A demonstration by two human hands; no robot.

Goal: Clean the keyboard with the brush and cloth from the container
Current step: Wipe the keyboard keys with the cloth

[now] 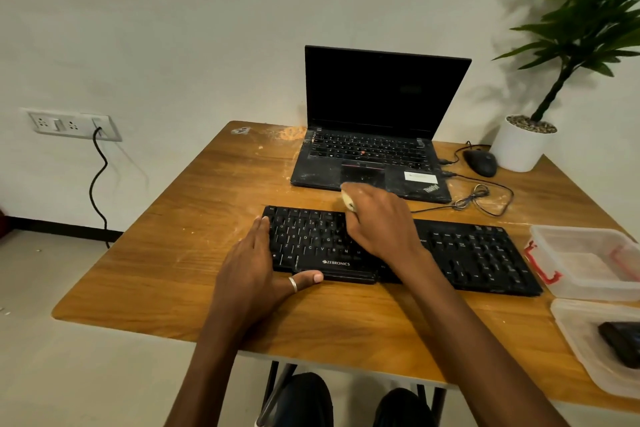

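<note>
A black keyboard (467, 253) lies across the wooden table (173, 270). My left hand (256, 260) rests flat at the keyboard's left end, fingers straight along its side and thumb against the front edge. My right hand (377, 218) is over the keys left of centre, gripping a pale brush (347, 200) whose end sticks out at the far side of my fist; the motion is blurred. To the right stands a clear container (588, 260) with a red clasp. In front of it, the clear lid (581, 340) carries a dark cloth (621, 340).
An open black laptop (374, 149) sits behind the keyboard, dusty. A black mouse (481, 163) and a coiled cable (474, 198) lie to its right, beside a white plant pot (519, 149). A wall socket (72, 125) with a plugged cable is at left.
</note>
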